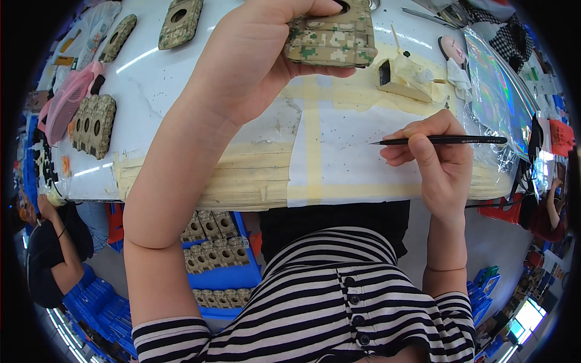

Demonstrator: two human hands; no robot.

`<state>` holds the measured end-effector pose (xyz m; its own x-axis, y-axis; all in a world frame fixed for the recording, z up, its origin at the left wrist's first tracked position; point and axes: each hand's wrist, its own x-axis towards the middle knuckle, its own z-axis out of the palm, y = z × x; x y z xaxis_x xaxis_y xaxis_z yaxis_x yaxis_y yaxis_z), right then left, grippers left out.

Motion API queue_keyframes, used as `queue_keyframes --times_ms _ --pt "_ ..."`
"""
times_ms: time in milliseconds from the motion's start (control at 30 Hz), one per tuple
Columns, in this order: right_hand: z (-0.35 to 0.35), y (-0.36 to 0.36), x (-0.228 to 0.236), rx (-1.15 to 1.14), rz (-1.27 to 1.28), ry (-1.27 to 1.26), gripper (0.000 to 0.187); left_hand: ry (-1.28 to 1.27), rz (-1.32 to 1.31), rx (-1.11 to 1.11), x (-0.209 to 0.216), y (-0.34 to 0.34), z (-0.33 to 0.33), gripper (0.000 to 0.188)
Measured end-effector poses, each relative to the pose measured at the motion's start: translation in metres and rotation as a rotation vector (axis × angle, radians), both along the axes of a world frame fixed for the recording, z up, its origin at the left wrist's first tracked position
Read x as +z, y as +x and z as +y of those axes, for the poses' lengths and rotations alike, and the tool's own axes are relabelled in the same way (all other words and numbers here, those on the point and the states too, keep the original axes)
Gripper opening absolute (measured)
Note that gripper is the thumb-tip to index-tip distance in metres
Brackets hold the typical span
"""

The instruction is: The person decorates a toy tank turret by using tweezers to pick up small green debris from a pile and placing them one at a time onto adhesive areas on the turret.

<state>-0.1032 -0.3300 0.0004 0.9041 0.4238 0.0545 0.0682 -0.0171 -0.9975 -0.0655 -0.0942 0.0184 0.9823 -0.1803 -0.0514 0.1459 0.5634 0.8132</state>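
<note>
My left hand (251,60) is raised over the far part of the table, its fingers closed round a camouflage-patterned shell (331,41) with a round hole. The thumb lies by that hole. Lower and to the right, my right hand (440,163) pinches a thin black paintbrush (475,140). Its fine tip points left, over a white paper sheet (339,145), apart from the shell. A similar camouflage shell (180,25) lies left of my left hand. Farther left are another shell (118,39) and a shell group with several holes (94,127).
A cream, paint-stained box (407,81) with a stick stands beyond my right hand. Iridescent plastic film (499,91) covers the right side; a pink mesh item (69,103) lies left. Below the table edge, a blue rack (224,275) holds rows of camouflage shells. People sit at both sides.
</note>
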Motion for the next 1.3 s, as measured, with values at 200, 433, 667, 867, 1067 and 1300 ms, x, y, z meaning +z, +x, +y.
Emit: queue_keyframes --times_ms 200,433,667,867,1067,1300 --pt "0.002 0.012 0.034 -0.065 -0.225 0.090 0.014 0.134 -0.052 -0.040 0.005 -0.008 -0.002 0.053" --pt "0.020 0.031 0.059 -0.028 -0.444 0.054 0.020 0.169 0.056 -0.073 0.016 -0.016 -0.014 0.055" --pt "0.036 0.037 0.058 0.047 -0.433 0.079 0.017 0.184 0.096 -0.034 0.020 -0.018 -0.014 0.055" --pt "0.034 0.039 0.053 0.092 -0.483 0.037 0.016 0.188 0.104 -0.029 0.019 -0.019 -0.015 0.054" --pt "0.033 0.040 0.051 0.103 -0.488 -0.023 0.015 0.190 0.092 -0.021 0.017 -0.018 -0.014 0.053" --pt "0.033 0.039 0.048 0.089 -0.490 -0.018 0.014 0.159 0.070 -0.010 0.011 -0.016 -0.014 0.053"
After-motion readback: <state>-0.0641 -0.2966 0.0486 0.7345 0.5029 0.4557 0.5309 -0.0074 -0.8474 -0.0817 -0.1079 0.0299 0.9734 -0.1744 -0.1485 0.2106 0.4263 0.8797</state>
